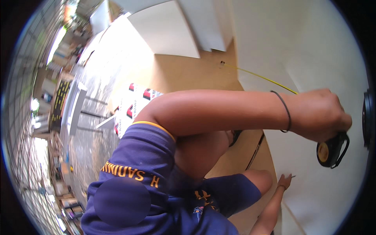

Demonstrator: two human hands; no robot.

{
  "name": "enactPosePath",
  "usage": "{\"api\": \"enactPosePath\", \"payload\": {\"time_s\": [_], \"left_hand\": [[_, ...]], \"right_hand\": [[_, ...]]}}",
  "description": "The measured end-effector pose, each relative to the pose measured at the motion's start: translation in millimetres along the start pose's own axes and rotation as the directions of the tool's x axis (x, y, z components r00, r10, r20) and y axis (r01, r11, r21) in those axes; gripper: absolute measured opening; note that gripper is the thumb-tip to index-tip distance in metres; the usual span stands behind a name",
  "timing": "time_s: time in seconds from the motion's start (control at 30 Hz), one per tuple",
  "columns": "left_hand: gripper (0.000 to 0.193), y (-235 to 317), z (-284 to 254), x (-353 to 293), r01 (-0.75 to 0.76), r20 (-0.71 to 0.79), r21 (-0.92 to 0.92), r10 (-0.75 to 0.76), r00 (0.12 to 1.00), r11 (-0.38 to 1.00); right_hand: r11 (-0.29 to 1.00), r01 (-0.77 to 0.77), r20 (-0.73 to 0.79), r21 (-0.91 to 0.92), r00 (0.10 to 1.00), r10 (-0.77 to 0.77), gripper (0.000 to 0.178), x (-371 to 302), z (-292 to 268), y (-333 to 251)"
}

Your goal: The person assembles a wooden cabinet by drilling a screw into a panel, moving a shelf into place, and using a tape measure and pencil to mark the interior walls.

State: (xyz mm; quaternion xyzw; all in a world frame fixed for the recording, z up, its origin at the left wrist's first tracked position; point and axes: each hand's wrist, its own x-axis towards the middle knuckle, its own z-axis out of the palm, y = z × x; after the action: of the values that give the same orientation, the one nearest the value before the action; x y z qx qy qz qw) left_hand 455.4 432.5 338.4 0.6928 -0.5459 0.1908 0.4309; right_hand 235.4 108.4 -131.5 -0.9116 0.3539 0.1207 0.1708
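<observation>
My left arm reaches across the view, and my left hand [319,115] is closed around a black tape measure [328,152] with a yellow round label and a wrist loop. Its yellow blade [266,78] runs out past my wrist along the white panel [270,62], its end resting near a small dark spot on the brown board. Lower right, close to the white panel's surface, my right hand [284,181] pinches a thin, dark, pencil-like stick [293,176]. Its fingers are small in view, so the stick's kind is hard to make out.
I crouch on a brown board [184,74], with a long dark strip [256,150] lying by my knees. A loose white panel [164,29] leans at the far side. Printed white sheeting [135,100] and a small white table [80,107] are to the left. A dark round object [367,119] stands at the right edge.
</observation>
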Motion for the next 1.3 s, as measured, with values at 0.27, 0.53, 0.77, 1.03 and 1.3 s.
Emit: {"api": "enactPosePath", "payload": {"time_s": [0.27, 0.53, 0.77, 1.03, 1.3], "left_hand": [[0.01, 17, -45, -21, 0.212, -0.138, -0.005, -0.211, 0.968, 0.977], [0.01, -11, -62, -27, 0.435, -0.18, -0.173, -0.463, 0.868, 0.883], [0.008, -36, -59, -26, 0.435, -0.209, -0.119, -0.45, 0.868, 0.893], [0.03, -66, -51, -68, 0.362, -0.273, 0.004, -0.348, 0.897, 0.932], [0.048, -75, -74, -56, 0.603, -0.416, 0.015, -0.543, 0.729, 0.798]], "right_hand": [[0.991, 0.018, 0.148, -0.13, 0.989, 0.001, 0.085, -12, -35, -17], [0.231, 0.363, -0.192, 0.903, 0.82, -0.539, 0.09, -101, -153, -250], [-0.204, 0.505, -0.537, 0.839, 0.705, -0.464, 0.071, -147, -268, -383], [0.007, 0.805, -0.67, 0.594, 0.499, -0.549, 0.042, -136, -334, -416], [0.046, 0.875, -0.615, 0.481, 0.374, -0.694, 0.043, -144, -374, -488]]}}
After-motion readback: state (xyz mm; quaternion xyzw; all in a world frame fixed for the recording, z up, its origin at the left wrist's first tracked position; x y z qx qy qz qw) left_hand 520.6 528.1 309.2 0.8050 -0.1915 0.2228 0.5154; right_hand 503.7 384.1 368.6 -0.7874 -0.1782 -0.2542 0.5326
